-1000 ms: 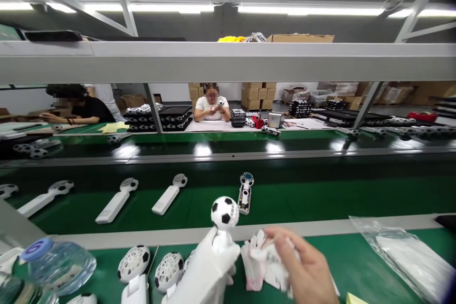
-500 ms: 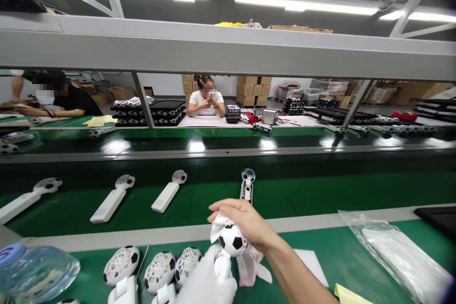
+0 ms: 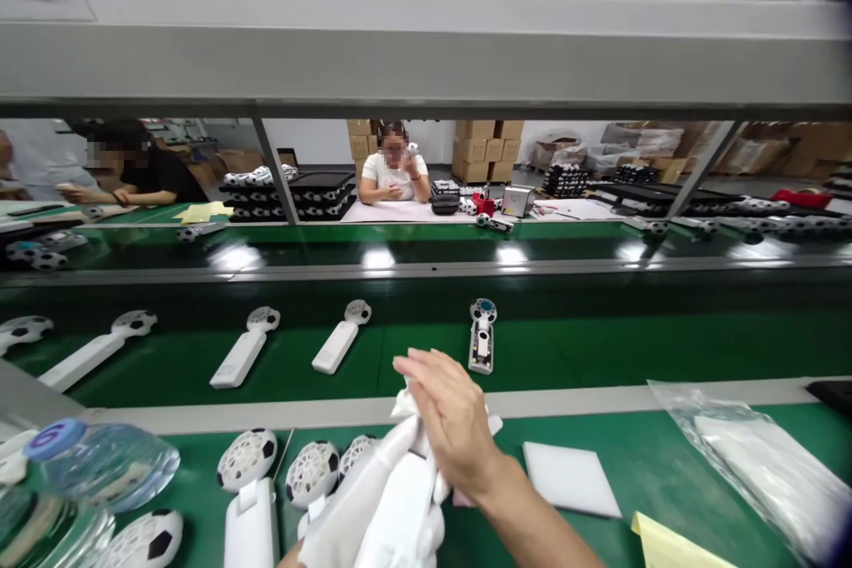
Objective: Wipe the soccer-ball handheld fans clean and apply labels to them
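Observation:
My left hand [image 3: 356, 493], in a white glove, is wrapped round the white handle of a handheld fan [image 3: 403, 506]. My bare right hand [image 3: 456, 426] presses a crumpled white cloth [image 3: 403, 404] against the fan's head end, and its fingers and the cloth hide that end. Left of my hands, on the green bench, lie several similar fans with football-pattern heads, among them a nearer fan [image 3: 248, 460] and one beside it [image 3: 312, 472].
Several white fans, such as one fan [image 3: 336, 346], lie on the green conveyor belt [image 3: 619, 337], with an opened fan [image 3: 482, 337] among them. Bottles [image 3: 113, 461] stand left; a white pad [image 3: 571, 477] and plastic bag [image 3: 765, 453] lie right. Two co-workers sit beyond.
The fan has turned, so its handle now shows and its football-pattern head is covered by my right hand and the cloth. Fans on the belt have shifted right in view.

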The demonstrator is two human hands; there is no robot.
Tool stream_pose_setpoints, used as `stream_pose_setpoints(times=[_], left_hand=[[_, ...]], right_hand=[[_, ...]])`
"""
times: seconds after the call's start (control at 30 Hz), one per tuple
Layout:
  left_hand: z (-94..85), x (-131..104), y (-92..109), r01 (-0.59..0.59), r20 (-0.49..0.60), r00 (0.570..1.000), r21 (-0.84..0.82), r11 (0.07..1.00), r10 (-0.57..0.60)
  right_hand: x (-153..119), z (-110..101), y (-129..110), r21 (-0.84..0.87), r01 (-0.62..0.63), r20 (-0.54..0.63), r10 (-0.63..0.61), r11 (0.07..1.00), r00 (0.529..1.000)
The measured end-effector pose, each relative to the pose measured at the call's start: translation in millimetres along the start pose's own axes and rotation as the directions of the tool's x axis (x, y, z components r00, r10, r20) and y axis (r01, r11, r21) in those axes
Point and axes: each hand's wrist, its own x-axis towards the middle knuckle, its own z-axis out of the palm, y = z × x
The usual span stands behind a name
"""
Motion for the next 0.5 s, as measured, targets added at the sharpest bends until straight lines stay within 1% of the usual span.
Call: stream_pose_setpoints(times=[0.03, 0.07, 0.1, 0.13, 0.17, 0.2, 0.23, 0.27, 0.3, 0.33, 0.37, 0.4, 0.43, 0.47, 0.5], left_hand=[[1.8, 1, 0, 0.011, 0.006, 1.0, 0.009, 1.0, -0.011], [3.3, 3, 0, 0.021, 0.011, 1.0, 0.021, 1.0, -0.022], [4.5, 5, 0, 0.029, 0.014, 0.999, 0.038, 0.999, -0.029], [5.2, 8, 1, 0.033, 0.012, 0.999, 0.062, 0.998, -0.034], [5.5, 12, 2, 0.033, 0.007, 0.999, 0.093, 0.995, -0.033], [5.7, 18, 3, 0.028, 0.0, 1.0, 0.13, 0.991, -0.028], [5.9, 25, 5, 0.018, -0.009, 1.0, 0.172, 0.985, -0.017], [6.3, 34, 8, 0.005, -0.02, 1.0, 0.217, 0.976, -0.001], [7.1, 44, 11, -0.012, -0.032, 0.999, 0.266, 0.964, 0.021], [8.4, 57, 15, -0.029, -0.047, 0.998, 0.318, 0.948, 0.046], [10.1, 71, 19, -0.044, -0.065, 0.995, 0.372, 0.927, 0.074], [12.1, 86, 24, -0.057, -0.085, 0.991, 0.428, 0.902, 0.103], [14.0, 102, 29, -0.067, -0.107, 0.985, 0.486, 0.872, 0.135], [15.3, 118, 33, -0.072, -0.131, 0.977, 0.543, 0.837, 0.17], [15.5, 132, 38, -0.074, -0.158, 0.965, 0.6, 0.797, 0.208]], right_hand=[[6, -3, 1, 0.034, -0.064, 0.029, 0.063, 0.997, 0.998], [13, -5, 4, 0.114, -0.171, 0.062, 0.165, 0.979, 0.984], [20, -7, 9, 0.244, -0.311, 0.107, 0.294, 0.918, 0.95], [27, -9, 16, 0.392, -0.446, 0.166, 0.415, 0.804, 0.894], [32, -10, 24, 0.526, -0.543, 0.226, 0.507, 0.655, 0.831], [36, -12, 33, 0.634, -0.584, 0.264, 0.567, 0.508, 0.78], [37, -14, 43, 0.717, -0.573, 0.256, 0.615, 0.396, 0.746], [35, -16, 52, 0.781, -0.525, 0.201, 0.66, 0.338, 0.724], [31, -19, 61, 0.824, -0.458, 0.113, 0.696, 0.334, 0.71], [23, -21, 68, 0.851, -0.385, 0.014, 0.718, 0.356, 0.695], [13, -23, 75, 0.874, -0.315, -0.071, 0.739, 0.369, 0.67], [0, -23, 80, 0.888, -0.266, -0.12, 0.748, 0.375, 0.653], [-14, -23, 84, 0.895, -0.243, -0.139, 0.754, 0.373, 0.642], [-28, -22, 88, 0.898, -0.248, -0.133, 0.762, 0.363, 0.634], [-42, -20, 91, 0.884, -0.323, -0.041, 0.745, 0.337, 0.666]])
